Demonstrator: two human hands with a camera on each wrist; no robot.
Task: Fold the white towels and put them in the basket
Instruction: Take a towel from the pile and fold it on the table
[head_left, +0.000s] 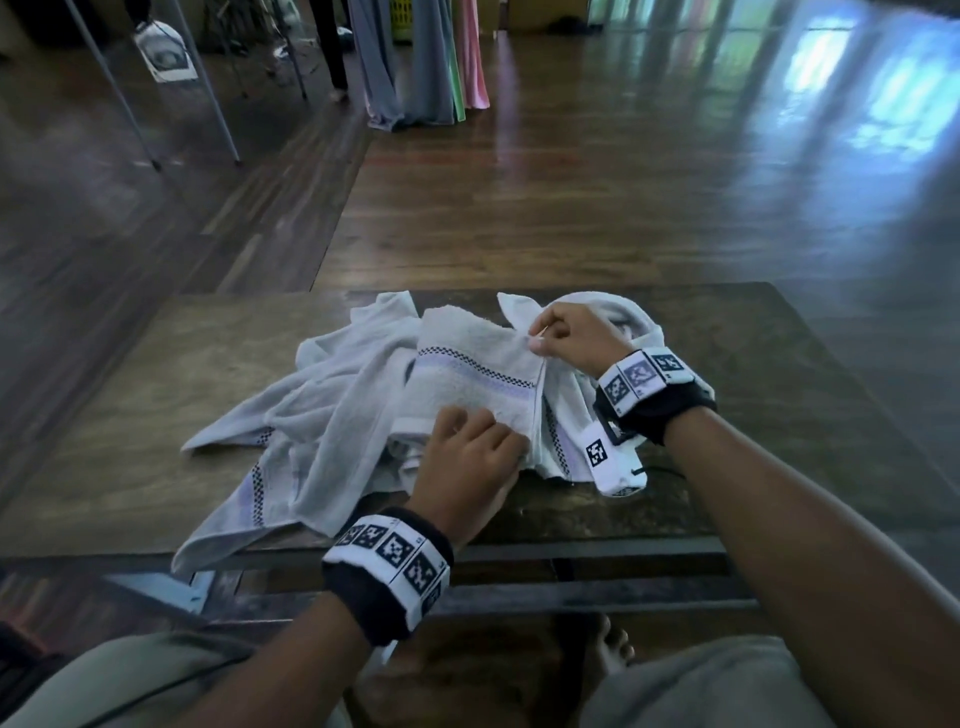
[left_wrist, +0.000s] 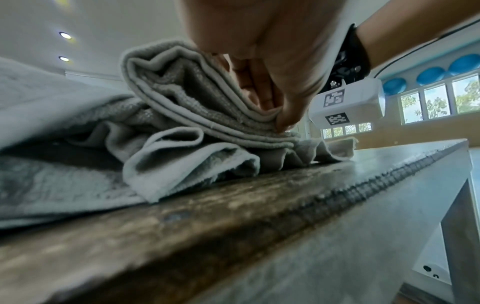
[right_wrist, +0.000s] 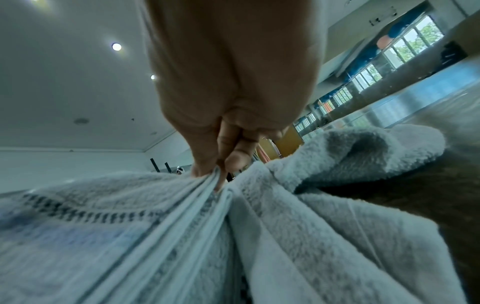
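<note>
A folded white towel (head_left: 467, 364) with a purple stripe and a checked band lies on top of a loose heap of white towels (head_left: 322, 415) on the wooden table (head_left: 156, 389). My left hand (head_left: 467, 457) grips its near corner; in the left wrist view the thumb and fingers (left_wrist: 283, 119) pinch the stacked edges of the towel (left_wrist: 182, 98). My right hand (head_left: 566, 338) pinches the far right corner, and the right wrist view shows its fingertips (right_wrist: 233, 162) closed on the layered hem (right_wrist: 202, 197). No basket is in view.
Another rumpled towel (right_wrist: 363, 154) lies behind my right hand. The table's front edge (left_wrist: 363, 179) runs close to my left wrist. Hanging cloths (head_left: 426, 57), metal stand legs (head_left: 208, 78) and a person's legs (head_left: 332, 47) stand on the far wooden floor.
</note>
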